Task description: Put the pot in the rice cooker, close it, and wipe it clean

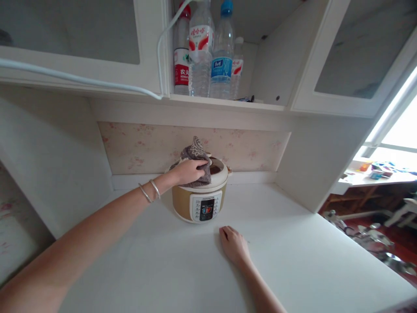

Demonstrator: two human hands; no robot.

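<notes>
A small gold and white electric cooker (200, 204) stands on the white counter (286, 243) near the back wall, its control panel facing me. My left hand (187, 171) presses a brown patterned cloth (195, 153) onto the cooker's white lid, fingers wrapped over the cloth. Two thin bangles sit on that wrist. My right hand (233, 245) lies flat, palm down, on the counter just in front of the cooker and holds nothing.
Several water bottles (211, 52) stand in an open cupboard shelf above. A white cable (81, 78) runs along the cupboard front. Glass-fronted doors (355, 48) flank the shelf. A window and a cluttered sill (378, 171) are at right, with metal items (374, 239) below.
</notes>
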